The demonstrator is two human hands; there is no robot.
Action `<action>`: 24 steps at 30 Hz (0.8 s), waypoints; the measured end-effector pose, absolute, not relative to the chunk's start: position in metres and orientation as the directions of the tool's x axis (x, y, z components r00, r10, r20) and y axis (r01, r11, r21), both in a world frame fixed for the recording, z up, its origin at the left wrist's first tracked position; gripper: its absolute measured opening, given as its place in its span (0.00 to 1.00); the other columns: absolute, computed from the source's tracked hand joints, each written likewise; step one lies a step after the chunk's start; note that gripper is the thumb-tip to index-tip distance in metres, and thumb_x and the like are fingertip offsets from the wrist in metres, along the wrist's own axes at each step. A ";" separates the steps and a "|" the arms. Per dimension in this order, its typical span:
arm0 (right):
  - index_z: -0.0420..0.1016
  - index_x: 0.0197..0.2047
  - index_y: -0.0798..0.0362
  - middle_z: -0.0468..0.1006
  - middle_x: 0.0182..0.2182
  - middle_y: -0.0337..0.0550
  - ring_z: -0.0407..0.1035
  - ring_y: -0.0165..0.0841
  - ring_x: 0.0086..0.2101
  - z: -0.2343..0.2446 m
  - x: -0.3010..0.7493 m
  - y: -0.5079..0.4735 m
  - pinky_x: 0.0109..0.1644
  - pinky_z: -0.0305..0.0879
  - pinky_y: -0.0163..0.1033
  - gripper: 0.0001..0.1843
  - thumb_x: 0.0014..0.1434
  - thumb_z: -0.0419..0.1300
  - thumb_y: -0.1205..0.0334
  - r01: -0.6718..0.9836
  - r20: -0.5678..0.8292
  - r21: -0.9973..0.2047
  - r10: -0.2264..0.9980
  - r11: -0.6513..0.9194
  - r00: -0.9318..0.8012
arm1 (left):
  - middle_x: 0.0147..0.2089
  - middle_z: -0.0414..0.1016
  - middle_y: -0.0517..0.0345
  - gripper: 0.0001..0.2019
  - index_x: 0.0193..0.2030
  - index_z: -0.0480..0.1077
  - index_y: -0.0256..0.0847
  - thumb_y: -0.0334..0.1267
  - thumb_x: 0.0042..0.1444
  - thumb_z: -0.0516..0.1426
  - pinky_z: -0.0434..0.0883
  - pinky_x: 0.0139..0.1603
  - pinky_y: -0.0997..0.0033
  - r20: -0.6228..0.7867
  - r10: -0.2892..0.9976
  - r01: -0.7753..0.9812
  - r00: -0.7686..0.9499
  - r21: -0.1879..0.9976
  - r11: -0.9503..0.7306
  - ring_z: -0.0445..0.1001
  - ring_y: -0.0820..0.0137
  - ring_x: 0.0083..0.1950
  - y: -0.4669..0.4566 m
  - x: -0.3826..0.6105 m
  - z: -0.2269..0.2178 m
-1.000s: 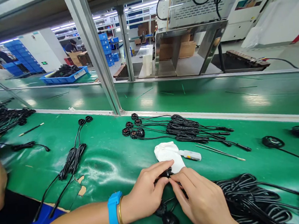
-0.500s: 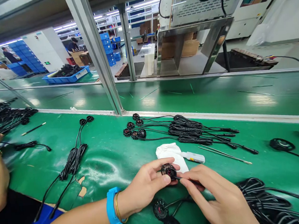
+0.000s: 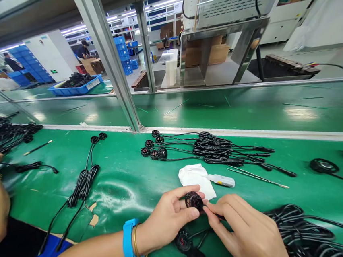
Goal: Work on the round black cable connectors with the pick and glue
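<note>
pinching round black part (image 3: 193, 200), left grip (image 3: 168, 219), right grip (image 3: 248, 234) touching

Beside the green belt (image 3: 110, 183), a white cloth (image 3: 194, 176); black cables (image 3: 219, 150) behind it; a blue wristband (image 3: 128, 242), a blue tray (image 3: 75, 88) beyond.

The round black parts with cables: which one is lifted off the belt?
The round black part pinched by the left hand, touched by the right hand. The others lie on the green belt.
</note>
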State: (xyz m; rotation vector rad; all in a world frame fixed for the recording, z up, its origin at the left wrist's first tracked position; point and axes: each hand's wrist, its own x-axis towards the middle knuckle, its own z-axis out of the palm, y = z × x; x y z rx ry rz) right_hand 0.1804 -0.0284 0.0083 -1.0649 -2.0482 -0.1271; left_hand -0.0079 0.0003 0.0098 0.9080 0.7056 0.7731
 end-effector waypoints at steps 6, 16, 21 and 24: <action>0.70 0.37 0.55 0.69 0.27 0.39 0.68 0.32 0.29 0.007 0.183 -0.032 0.32 0.58 0.37 0.06 0.68 0.56 0.71 0.699 0.694 -0.294 0.648 0.652 -0.313 | 0.53 0.80 0.43 0.25 0.63 0.68 0.39 0.37 0.59 0.64 0.67 0.64 0.55 -0.184 0.796 -0.273 0.576 0.875 0.400 0.78 0.59 0.56 0.001 -0.010 0.012; 0.67 0.34 0.54 0.67 0.26 0.39 0.65 0.31 0.27 0.009 0.180 -0.029 0.31 0.56 0.37 0.10 0.68 0.55 0.72 0.707 0.685 -0.281 0.652 0.649 -0.327 | 0.54 0.80 0.46 0.25 0.60 0.71 0.40 0.34 0.55 0.66 0.68 0.63 0.55 -0.184 0.840 -0.197 0.510 0.926 0.322 0.76 0.58 0.57 0.004 -0.011 0.010; 0.66 0.31 0.54 0.65 0.25 0.38 0.61 0.30 0.25 0.003 0.177 -0.029 0.30 0.53 0.38 0.11 0.68 0.55 0.72 0.743 0.683 -0.240 0.653 0.625 -0.328 | 0.55 0.79 0.47 0.24 0.59 0.73 0.40 0.33 0.54 0.66 0.68 0.63 0.57 -0.192 0.864 -0.192 0.466 0.931 0.310 0.76 0.58 0.58 0.004 -0.009 0.010; 0.66 0.30 0.54 0.64 0.25 0.38 0.61 0.30 0.25 0.001 0.177 -0.029 0.30 0.52 0.38 0.12 0.68 0.55 0.72 0.746 0.688 -0.242 0.652 0.620 -0.319 | 0.54 0.80 0.47 0.24 0.57 0.74 0.39 0.33 0.52 0.67 0.69 0.62 0.57 -0.211 0.865 -0.178 0.454 0.930 0.321 0.76 0.57 0.57 0.004 -0.009 0.012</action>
